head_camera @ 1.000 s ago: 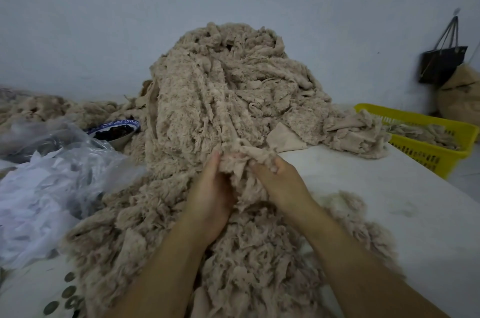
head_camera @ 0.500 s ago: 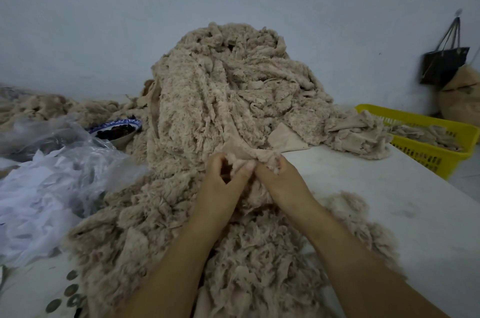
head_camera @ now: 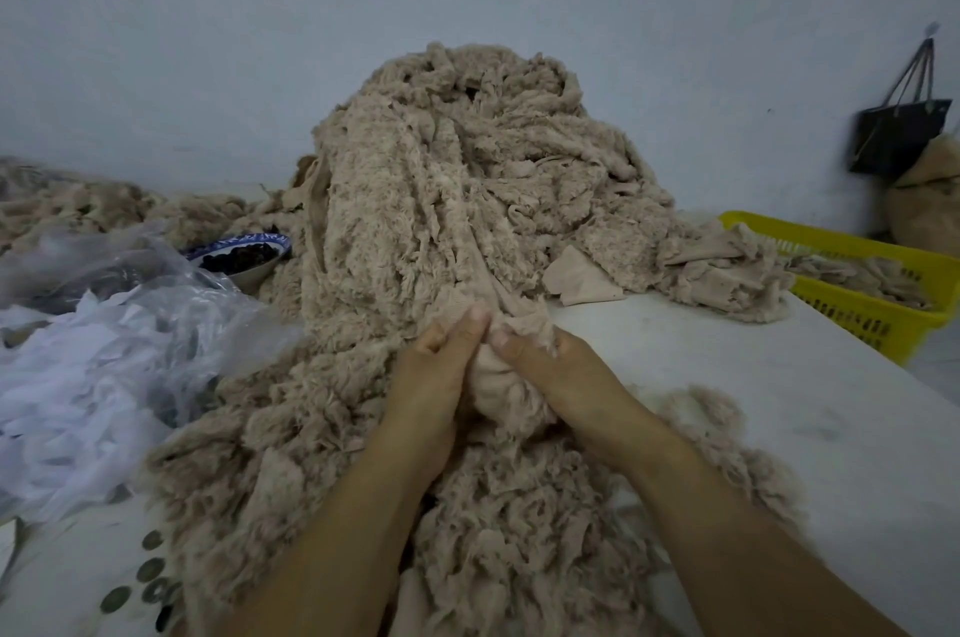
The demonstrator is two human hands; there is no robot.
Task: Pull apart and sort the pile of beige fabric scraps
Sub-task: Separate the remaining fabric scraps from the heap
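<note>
A tall pile of beige fabric scraps rises at the middle of the white table and spreads down toward me. At its foot my left hand and my right hand meet, both pinching one beige scrap between thumb and fingers. The scrap bunches between the two hands, and its upper end runs into the pile. More loose scraps lie under my forearms.
A yellow basket holding beige pieces stands at the table's right end. A bowl of dark items sits left of the pile, beside clear plastic and white scraps. A black bag hangs on the wall.
Both hands have closed together on the scrap, thumbs now touching at its top. The left hand has slid right toward the right hand.
</note>
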